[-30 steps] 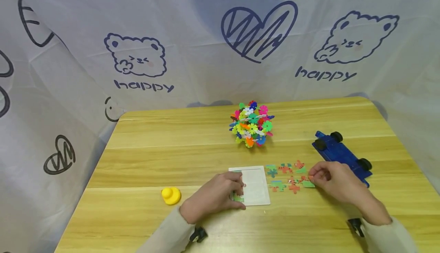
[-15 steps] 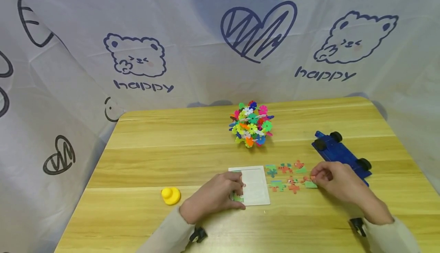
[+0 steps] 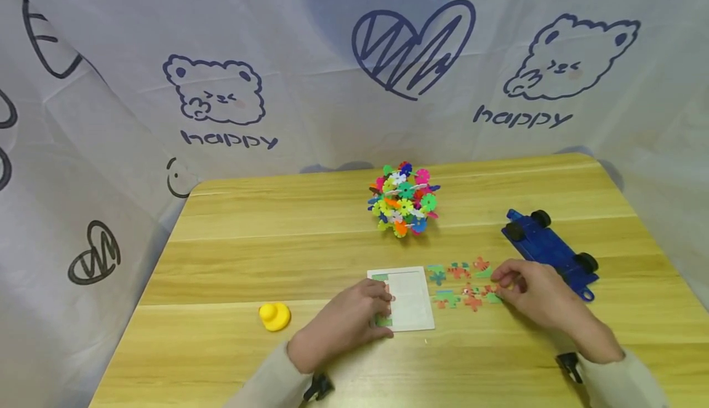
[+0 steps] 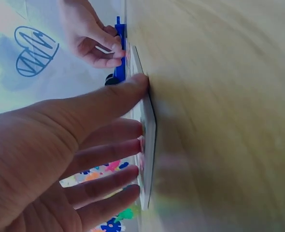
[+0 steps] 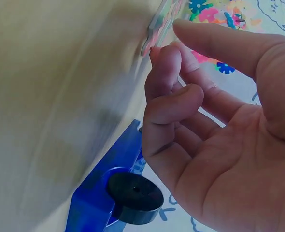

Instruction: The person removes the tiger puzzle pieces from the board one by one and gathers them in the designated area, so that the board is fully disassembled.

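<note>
Puzzle pieces [image 3: 447,299], red and green, lie in two short rows on the wooden table [image 3: 249,229], just to the right of the white puzzle tray [image 3: 412,303]. And look at the tray itself: green-printed puzzle fills some of its left part, partly covered by a hand, while the middle and right show plain pale base.

Over on the tray's left side, it's the left hand [image 3: 351,309], fingers extended and slightly parted, fingertips down on the board, thumb stretched along at the near edge! That hand rests on the tray and does not grip round it.

Out to the right of the tray, past most of the pieces, here's the right hand [image 3: 528,285], fingers well bent, tips down at the end of the rows. The right wrist view gives the thumb a gap from the bent fingers, with a tiny reddish bit [image 5: 152,49] peeking out at a fingertip; whether they have hold of a piece, I cannot tell.

Round the tray we go! Straight beyond it sits a ball of multicoloured flower discs [image 3: 405,202]. Farther right and beyond, a blue toy car [image 3: 545,248] shows its black wheels, close behind the right hand. Well to the tray's left, a small yellow toy [image 3: 275,316]. And far behind the tray, a white cloth [image 3: 316,106] with bears, hearts and "happy" in dark lines.
</note>
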`<state>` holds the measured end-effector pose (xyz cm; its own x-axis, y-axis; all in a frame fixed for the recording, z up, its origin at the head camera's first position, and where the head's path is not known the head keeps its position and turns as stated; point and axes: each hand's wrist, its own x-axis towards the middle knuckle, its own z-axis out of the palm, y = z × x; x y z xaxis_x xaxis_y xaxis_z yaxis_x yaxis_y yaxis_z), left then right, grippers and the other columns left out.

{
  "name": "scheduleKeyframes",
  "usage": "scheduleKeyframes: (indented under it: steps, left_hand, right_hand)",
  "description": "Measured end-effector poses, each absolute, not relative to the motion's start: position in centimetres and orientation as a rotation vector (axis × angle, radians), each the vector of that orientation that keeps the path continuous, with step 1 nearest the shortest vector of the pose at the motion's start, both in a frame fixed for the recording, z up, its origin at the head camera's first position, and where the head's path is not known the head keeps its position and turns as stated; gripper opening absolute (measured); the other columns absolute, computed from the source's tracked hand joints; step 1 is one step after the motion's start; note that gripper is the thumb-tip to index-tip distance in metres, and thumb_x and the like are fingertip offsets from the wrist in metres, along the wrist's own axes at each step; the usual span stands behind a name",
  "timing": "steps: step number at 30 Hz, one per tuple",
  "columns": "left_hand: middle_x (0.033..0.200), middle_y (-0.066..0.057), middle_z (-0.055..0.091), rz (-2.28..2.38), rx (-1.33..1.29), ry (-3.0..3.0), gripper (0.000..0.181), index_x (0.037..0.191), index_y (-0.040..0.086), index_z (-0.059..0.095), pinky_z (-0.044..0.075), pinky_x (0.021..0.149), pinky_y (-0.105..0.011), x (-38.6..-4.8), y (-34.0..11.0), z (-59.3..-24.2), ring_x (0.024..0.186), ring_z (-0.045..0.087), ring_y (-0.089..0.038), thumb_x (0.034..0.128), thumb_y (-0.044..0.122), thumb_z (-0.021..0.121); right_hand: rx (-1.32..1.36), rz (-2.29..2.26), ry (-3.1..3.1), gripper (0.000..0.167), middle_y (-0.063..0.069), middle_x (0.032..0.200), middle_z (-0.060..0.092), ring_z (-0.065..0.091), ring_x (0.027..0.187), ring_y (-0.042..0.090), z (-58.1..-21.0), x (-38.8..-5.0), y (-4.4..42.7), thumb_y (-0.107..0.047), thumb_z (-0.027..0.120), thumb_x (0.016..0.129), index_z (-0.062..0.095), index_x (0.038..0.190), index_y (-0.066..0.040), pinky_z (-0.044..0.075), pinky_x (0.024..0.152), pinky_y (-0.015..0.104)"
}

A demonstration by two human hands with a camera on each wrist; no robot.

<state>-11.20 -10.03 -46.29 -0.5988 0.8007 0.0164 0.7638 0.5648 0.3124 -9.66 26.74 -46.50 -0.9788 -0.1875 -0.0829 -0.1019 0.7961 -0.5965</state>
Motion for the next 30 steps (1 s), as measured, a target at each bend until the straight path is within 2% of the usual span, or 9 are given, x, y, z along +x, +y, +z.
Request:
scheduleKeyframes:
  steps: [6, 12, 17, 20, 25, 30]
  left_hand:
    - [0.135, -0.003, 0.078, 0.318, 1.353, 2.696, 0.021, 0.109, 0.013, 0.085, 0.056, 0.117, -0.032, -10.5, -10.3, -45.9, 0.128, 0.071, -0.021, 0.0953, 0.029, 0.086]
    - [0.137, -0.002, 0.078, 0.254, 1.37, 2.715, 0.019, 0.111, 0.014, 0.086, 0.06, 0.106, -0.029, -10.2, -10.4, -45.9, 0.12, 0.071, -0.02, 0.0964, 0.027, 0.085]
    - [0.139, -0.001, 0.077, 0.208, 1.36, 2.704, 0.02, 0.114, 0.016, 0.086, 0.059, 0.109, -0.028, -10.1, -10.3, -45.8, 0.122, 0.071, -0.018, 0.0982, 0.028, 0.083]
    - [0.137, 0.0, 0.078, 0.197, 1.393, 2.712, 0.019, 0.112, 0.016, 0.086, 0.06, 0.107, -0.027, -10.2, -10.3, -45.8, 0.119, 0.072, -0.017, 0.0977, 0.028, 0.084]
    - [0.13, 0.0, 0.08, 0.197, 1.471, 2.734, 0.017, 0.108, 0.016, 0.086, 0.061, 0.099, -0.026, -10.2, -10.2, -45.9, 0.108, 0.072, -0.016, 0.0952, 0.028, 0.086]
    - [0.129, 0.001, 0.08, 0.166, 1.502, 2.746, 0.017, 0.105, 0.017, 0.085, 0.06, 0.097, -0.025, -10.2, -10.2, -45.9, 0.105, 0.072, -0.015, 0.094, 0.029, 0.086]
  right_hand:
    - [-0.31, -0.949, 2.887, 0.011, -0.007, 0.086, 0.071, 0.058, 0.074, 0.001, -45.7, -10.1, 24.6, -0.008, 0.084, 0.094, 0.078, 0.103, -0.011, 0.05, 0.063, 0.021]
    - [-0.394, -1.01, 2.845, 0.006, -0.007, 0.081, 0.066, 0.055, 0.071, 0.006, -44.2, -11.5, 20.2, -0.009, 0.081, 0.097, 0.077, 0.101, -0.012, 0.049, 0.062, 0.02]
    - [-0.462, -1.025, 2.717, 0.007, -0.005, 0.083, 0.065, 0.056, 0.073, 0.009, -43.8, -12.8, 16.3, -0.007, 0.078, 0.098, 0.077, 0.104, -0.01, 0.049, 0.063, 0.021]
    - [-0.485, -0.968, 2.68, 0.005, -0.004, 0.086, 0.068, 0.058, 0.078, 0.01, -44.2, -13.4, 14.1, -0.01, 0.079, 0.099, 0.077, 0.103, -0.012, 0.052, 0.069, 0.024]
    - [-0.553, -0.836, 2.72, 0.007, -0.004, 0.097, 0.073, 0.064, 0.09, 0.011, -45.3, -14.0, 11.3, -0.013, 0.083, 0.097, 0.079, 0.103, -0.013, 0.059, 0.087, 0.035]
    - [-0.6, -0.801, 2.768, 0.008, -0.002, 0.095, 0.072, 0.063, 0.09, 0.014, -45.8, -14.2, 10.0, -0.012, 0.084, 0.095, 0.08, 0.101, -0.011, 0.058, 0.086, 0.037]
